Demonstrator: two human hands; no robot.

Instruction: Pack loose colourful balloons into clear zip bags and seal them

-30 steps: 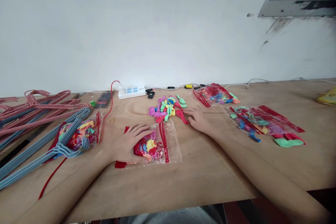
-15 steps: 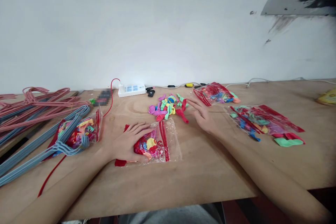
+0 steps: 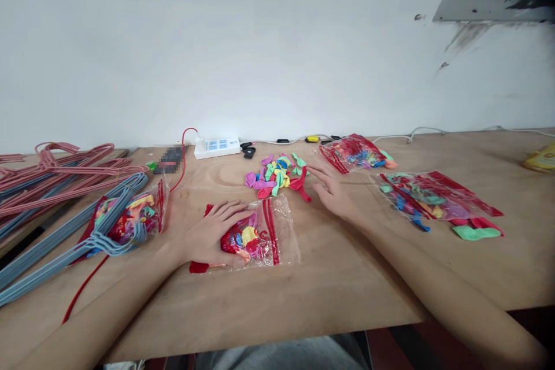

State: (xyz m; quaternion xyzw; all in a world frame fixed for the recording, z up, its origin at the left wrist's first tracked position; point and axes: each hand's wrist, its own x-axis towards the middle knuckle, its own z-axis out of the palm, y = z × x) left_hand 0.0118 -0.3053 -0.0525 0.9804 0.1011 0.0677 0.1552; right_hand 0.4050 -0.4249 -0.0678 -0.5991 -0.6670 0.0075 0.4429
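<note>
My left hand [image 3: 212, 234] lies palm down on a clear zip-top plastic bag [image 3: 281, 231] with red strips along its seal, its fingers spread over the bag and not closed around it. Small deflated balloons [image 3: 245, 243] in mixed colours fill that bag, partly hidden by my palm. My right hand [image 3: 332, 193] is open on or just above the plywood table [image 3: 243, 306], holding nothing. Its fingertips are just right of a loose heap of deflated balloons [image 3: 271, 179], close to a red balloon [image 3: 299, 182].
Pink and blue wire coat hangers [image 3: 73, 196] lie at the left, partly over another balloon bag [image 3: 150, 214]. Further balloon bags [image 3: 355, 153] [image 3: 433, 199] lie to the right. A white power strip [image 3: 217, 147] and cables run along the wall.
My right hand has lifted slightly and drawn a little to the right, away from the red balloon, with its fingers spreading. My left hand stays on the bag.
</note>
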